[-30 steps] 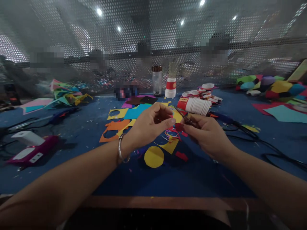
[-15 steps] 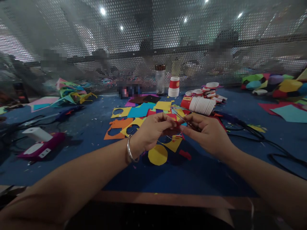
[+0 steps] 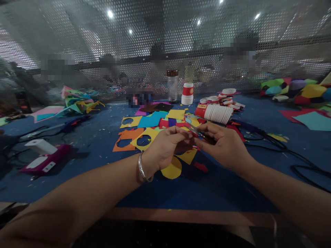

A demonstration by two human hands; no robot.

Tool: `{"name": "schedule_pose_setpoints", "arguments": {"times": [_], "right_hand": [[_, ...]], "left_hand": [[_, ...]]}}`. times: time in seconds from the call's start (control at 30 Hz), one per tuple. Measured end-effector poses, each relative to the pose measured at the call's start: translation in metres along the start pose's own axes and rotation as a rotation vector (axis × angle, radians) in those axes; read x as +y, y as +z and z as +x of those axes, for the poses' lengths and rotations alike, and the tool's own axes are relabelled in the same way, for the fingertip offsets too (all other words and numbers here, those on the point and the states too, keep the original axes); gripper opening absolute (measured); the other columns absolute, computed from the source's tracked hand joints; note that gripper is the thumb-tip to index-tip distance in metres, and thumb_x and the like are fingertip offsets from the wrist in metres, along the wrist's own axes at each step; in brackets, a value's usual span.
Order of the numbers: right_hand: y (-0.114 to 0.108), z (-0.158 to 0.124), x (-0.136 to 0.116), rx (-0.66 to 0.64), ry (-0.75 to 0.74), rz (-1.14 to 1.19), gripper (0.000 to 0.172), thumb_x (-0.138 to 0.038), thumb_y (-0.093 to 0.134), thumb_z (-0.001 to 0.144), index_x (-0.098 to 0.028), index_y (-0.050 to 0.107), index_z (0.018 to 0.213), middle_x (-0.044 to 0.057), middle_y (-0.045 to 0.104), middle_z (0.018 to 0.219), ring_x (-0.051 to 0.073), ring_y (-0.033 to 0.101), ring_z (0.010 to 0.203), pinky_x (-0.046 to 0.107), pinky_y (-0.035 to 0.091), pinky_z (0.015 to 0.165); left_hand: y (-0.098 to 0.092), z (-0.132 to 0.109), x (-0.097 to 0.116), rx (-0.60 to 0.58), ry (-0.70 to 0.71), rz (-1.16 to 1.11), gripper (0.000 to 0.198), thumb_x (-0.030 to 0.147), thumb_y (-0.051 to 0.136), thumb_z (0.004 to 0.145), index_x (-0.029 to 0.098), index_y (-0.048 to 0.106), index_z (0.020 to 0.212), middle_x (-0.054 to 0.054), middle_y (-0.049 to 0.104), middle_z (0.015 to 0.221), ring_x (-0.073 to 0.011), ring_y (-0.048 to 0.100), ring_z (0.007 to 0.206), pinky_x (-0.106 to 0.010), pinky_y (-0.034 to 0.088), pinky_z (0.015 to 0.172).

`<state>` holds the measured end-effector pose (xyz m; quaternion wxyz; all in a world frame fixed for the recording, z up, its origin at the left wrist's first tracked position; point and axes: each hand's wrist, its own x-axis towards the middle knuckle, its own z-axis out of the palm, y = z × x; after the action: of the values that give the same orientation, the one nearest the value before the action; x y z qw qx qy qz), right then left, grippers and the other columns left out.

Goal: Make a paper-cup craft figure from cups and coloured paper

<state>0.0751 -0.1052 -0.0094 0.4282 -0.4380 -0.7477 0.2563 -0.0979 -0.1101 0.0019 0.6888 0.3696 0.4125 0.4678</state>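
Note:
My right hand [image 3: 224, 144] is closed around a pair of scissors [image 3: 192, 128], whose blades point up and left past the fingers of my left hand. My left hand [image 3: 168, 143], with a silver bangle at the wrist, is pinched close to the blades. What it pinches is mostly hidden by the fingers; a little red shows between the hands. Below them on the blue tabletop lie a yellow paper disc [image 3: 172, 168], partly under my left hand, and a red paper scrap [image 3: 201, 167]. Yellow paper with a round hole [image 3: 144, 133] lies just left of my hands.
Coloured paper sheets, including a blue one [image 3: 149, 119], spread behind my hands. Stacked paper cups [image 3: 218, 113] lie on their side at right; more cups [image 3: 187, 93] stand by a glass bottle [image 3: 172, 86]. A purple power strip [image 3: 49, 160] sits left, black cables [image 3: 274, 146] right.
The scissors and both hands have shifted slightly, with my left hand a little lower and nearer the yellow disc. The red piece between the hands shows less.

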Motion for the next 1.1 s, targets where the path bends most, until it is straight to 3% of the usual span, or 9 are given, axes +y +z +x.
{"name": "schedule_pose_setpoints", "arguments": {"times": [0.4, 0.8, 1.1], "right_hand": [[0.002, -0.001, 0.004, -0.014, -0.024, -0.067, 0.027, -0.040, 0.068, 0.082, -0.019, 0.071, 0.098, 0.004, 0.075, 0.078, 0.017, 0.063, 0.062, 0.031, 0.045, 0.059], [0.002, -0.002, 0.002, -0.020, -0.035, -0.138, 0.032, -0.041, 0.063, 0.082, -0.015, 0.073, 0.099, 0.006, 0.074, 0.080, 0.018, 0.063, 0.062, 0.031, 0.045, 0.059], [-0.001, 0.003, -0.006, -0.039, 0.014, 0.053, 0.020, -0.038, 0.067, 0.082, -0.020, 0.073, 0.088, 0.005, 0.076, 0.080, 0.020, 0.068, 0.069, 0.030, 0.051, 0.061]], "left_hand": [[-0.001, 0.002, -0.001, 0.033, 0.040, 0.014, 0.018, 0.002, 0.068, 0.086, 0.017, 0.064, 0.077, 0.003, 0.069, 0.066, -0.0086, 0.067, 0.059, -0.023, 0.056, 0.066], [-0.009, 0.007, 0.006, -0.071, -0.036, 0.106, 0.017, 0.003, 0.065, 0.083, 0.018, 0.062, 0.075, 0.000, 0.070, 0.066, -0.0123, 0.068, 0.062, -0.025, 0.057, 0.061], [-0.014, 0.011, 0.001, -0.133, 0.246, 0.172, 0.016, 0.006, 0.074, 0.074, 0.015, 0.062, 0.075, 0.003, 0.068, 0.071, -0.0096, 0.066, 0.065, -0.025, 0.058, 0.071]]}}
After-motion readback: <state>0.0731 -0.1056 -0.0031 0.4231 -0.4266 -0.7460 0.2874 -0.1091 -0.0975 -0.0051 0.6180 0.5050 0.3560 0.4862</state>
